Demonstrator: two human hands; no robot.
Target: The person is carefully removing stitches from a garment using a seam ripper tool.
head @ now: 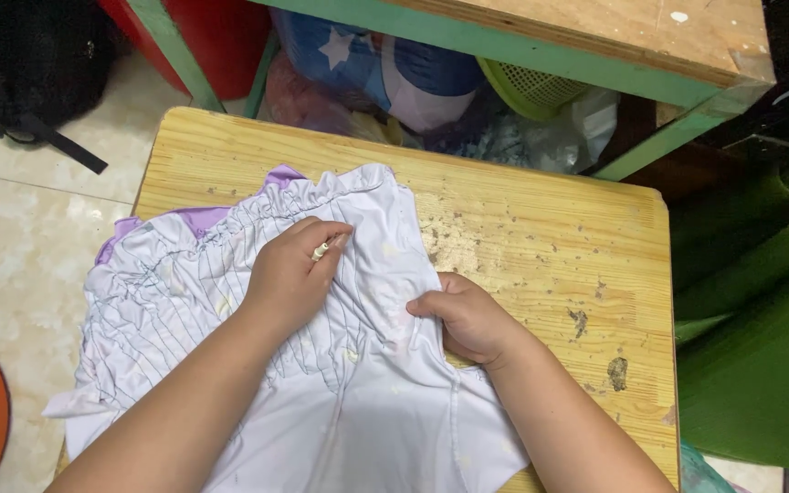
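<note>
Head camera looks down at a white pleated dress (321, 383) lying over the left side and front edge of the wooden table (550, 237). Left hand (292, 277) pinches its cloth with curled fingers, and right hand (469, 318) grips a fold near the table's middle.

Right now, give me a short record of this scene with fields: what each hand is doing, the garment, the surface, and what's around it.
left hand: pressed on the garment, fingers pinching a fold near the gathered part; a ring on one finger
right hand: gripping the cloth at the garment's right edge
garment: white, thin dark stripes, gathered neckline, purple trim at the top edge
surface: small wooden table, worn and spotted
behind: green-framed wooden bench, green basket beneath
floor: black bag
</note>
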